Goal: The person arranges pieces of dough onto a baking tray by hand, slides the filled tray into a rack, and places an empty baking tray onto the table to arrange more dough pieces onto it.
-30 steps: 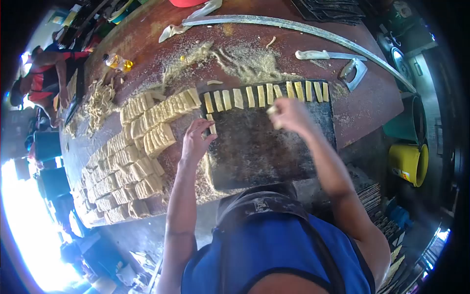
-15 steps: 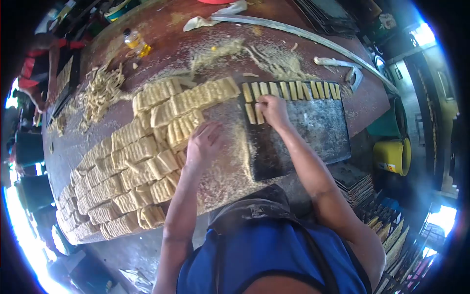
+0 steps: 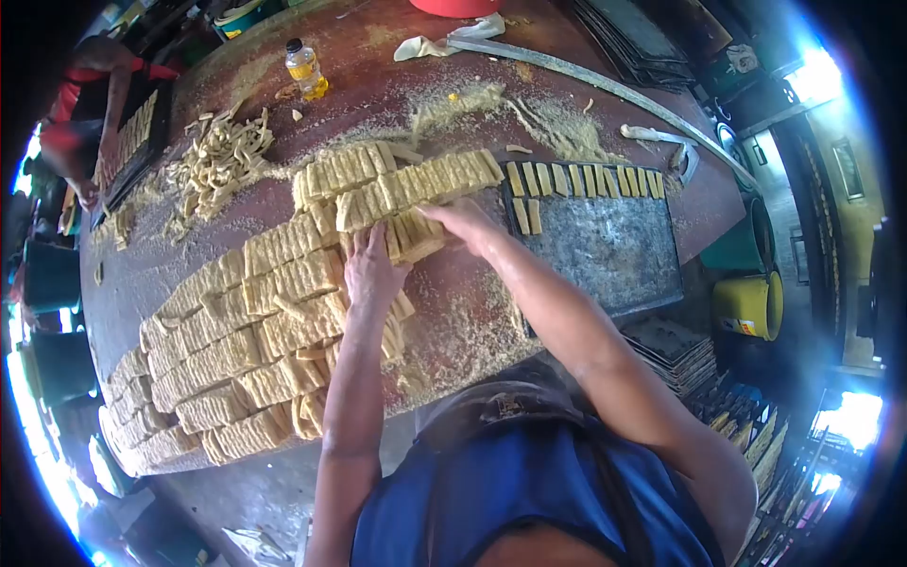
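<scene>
Left hand [image 3: 371, 276] and right hand [image 3: 460, 223] touch opposite ends of a row of pale strips [image 3: 413, 236], bench [image 3: 453, 326] pile's tray-side edge. Grip: fingers around ends; whether clenched, cannot tell. Dark tray [image 3: 600, 255] near.

A reddish-brown table [image 3: 368, 99] extends beneath the grip, grey floor [image 3: 222, 496] on its near side, bright light [image 3: 855, 420] far right.

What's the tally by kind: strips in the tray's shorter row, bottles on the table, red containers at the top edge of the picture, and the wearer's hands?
Strips in the shorter row on the tray: 2
Bottles: 1
Red containers: 1, partly cut off
Hands: 2, left hand and right hand
Total: 6
</scene>
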